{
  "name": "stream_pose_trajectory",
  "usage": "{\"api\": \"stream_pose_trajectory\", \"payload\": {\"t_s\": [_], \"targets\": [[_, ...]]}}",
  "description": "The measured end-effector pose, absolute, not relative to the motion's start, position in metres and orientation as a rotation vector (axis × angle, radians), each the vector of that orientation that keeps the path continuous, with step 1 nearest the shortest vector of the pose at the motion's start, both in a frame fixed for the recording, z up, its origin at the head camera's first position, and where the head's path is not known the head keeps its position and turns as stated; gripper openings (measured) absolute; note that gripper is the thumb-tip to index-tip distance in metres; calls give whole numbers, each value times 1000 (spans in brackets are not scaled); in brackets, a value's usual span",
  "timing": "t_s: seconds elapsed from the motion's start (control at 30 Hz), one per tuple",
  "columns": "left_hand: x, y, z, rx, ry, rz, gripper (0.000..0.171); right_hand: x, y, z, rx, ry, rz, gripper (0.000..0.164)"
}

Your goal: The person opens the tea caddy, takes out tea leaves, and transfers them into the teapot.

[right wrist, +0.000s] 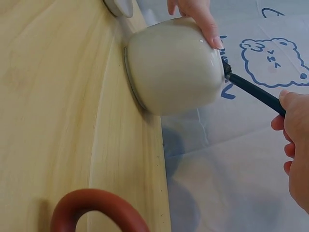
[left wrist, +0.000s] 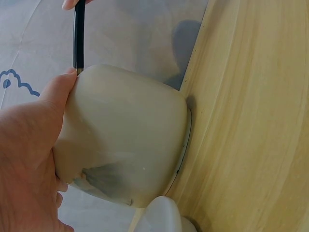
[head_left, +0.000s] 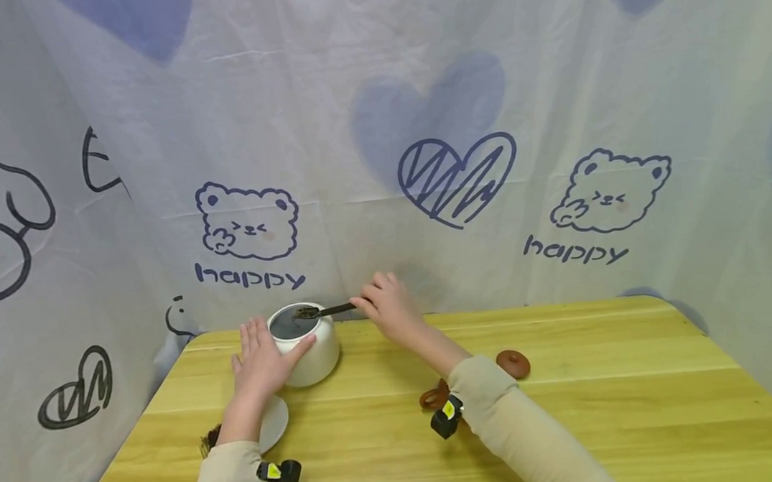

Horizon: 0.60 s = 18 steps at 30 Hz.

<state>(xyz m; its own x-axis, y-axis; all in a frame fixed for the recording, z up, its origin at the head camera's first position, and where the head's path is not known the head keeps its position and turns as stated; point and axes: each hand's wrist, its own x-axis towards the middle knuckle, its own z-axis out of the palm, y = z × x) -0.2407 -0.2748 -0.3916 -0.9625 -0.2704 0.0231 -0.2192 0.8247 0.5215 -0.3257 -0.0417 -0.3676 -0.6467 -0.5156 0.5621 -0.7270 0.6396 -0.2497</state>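
A white rounded ceramic jar [head_left: 316, 355] stands near the back left of the table, its inside dark grey. My left hand [head_left: 262, 361] holds it from the left, thumb along the near side by the rim and fingers on the far side. In my right hand [head_left: 392, 309] is the dark handle of a small scoop [head_left: 339, 308], pinched near its end. The scoop's head lies over the jar's mouth and bears dark, leaf-like bits. In the right wrist view, the scoop handle [right wrist: 256, 93] slants from the rim to my fingers.
A white round lid [head_left: 274, 422] lies by my left forearm, with a dark tangled clump [head_left: 208, 441] beyond it. A reddish-brown clay pot [head_left: 432, 398] is mostly hidden under my right forearm. Its matching round lid [head_left: 513, 364] lies further right. A printed cloth hangs behind the table.
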Motion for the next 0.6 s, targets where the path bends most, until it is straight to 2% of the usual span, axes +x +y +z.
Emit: {"api": "stream_pose_trajectory", "payload": {"t_s": [0.6], "targets": [[-239, -273, -390, 389, -2898, -814, 124, -315, 10, -366, 970, -2241, 770, 25]]}}
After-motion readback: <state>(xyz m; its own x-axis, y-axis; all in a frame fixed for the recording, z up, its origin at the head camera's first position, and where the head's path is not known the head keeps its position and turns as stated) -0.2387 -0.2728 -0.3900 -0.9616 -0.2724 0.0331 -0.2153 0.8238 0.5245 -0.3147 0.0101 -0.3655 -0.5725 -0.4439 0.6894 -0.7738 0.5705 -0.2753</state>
